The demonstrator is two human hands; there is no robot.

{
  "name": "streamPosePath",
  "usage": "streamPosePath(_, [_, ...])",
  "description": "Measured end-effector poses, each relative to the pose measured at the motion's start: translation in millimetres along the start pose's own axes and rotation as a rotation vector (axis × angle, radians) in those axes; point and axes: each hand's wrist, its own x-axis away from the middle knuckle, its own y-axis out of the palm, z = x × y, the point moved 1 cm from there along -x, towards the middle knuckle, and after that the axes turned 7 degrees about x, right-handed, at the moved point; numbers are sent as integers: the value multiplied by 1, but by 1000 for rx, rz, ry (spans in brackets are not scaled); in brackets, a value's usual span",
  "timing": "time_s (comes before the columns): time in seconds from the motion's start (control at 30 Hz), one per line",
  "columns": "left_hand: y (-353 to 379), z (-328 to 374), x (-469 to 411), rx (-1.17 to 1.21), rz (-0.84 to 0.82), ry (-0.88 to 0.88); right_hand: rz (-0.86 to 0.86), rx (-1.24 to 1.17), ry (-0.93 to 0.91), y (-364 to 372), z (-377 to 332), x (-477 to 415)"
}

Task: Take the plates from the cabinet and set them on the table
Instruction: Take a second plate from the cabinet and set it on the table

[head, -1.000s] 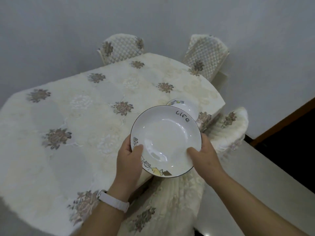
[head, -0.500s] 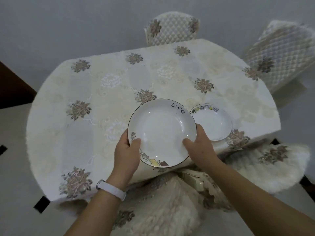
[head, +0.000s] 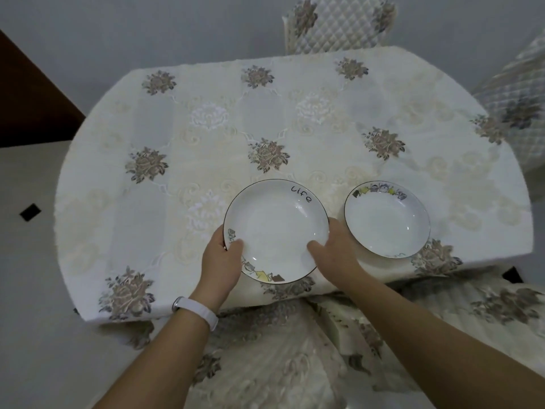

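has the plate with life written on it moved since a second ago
Yes. The plate marked "life", held by both hands, now sits left of the smaller plate with a gap between them; earlier it overlapped that plate.

We can read one word only: "Life", handwritten in thin black letters on the inner far-right rim of the larger plate (head: 275, 228), which our left hand (head: 219, 261) and right hand (head: 336, 252) grip at its near edge. On that plate's near rim sits a strip of small cartoon drawings, with no lettering we can make out among them. The smaller plate (head: 387, 219), just to the right on the table (head: 177, 178), carries a similar cartoon strip on its far rim and a faint dark mark on its near rim, too small and blurred for us to read.
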Motion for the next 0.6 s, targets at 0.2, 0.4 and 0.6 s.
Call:
streamPosePath(0.2, [-10, -30, -26, -20, 40, -54, -68, 42, 9, 32, 7, -28])
streamPosePath(0.4, [-23, -46, -49, -206, 73, -61, -114, 87, 15, 60, 10, -48])
streamPosePath(0.6, [-30, -50, -58, -310, 72, -72, -156, 157, 11, 73, 7, -61])
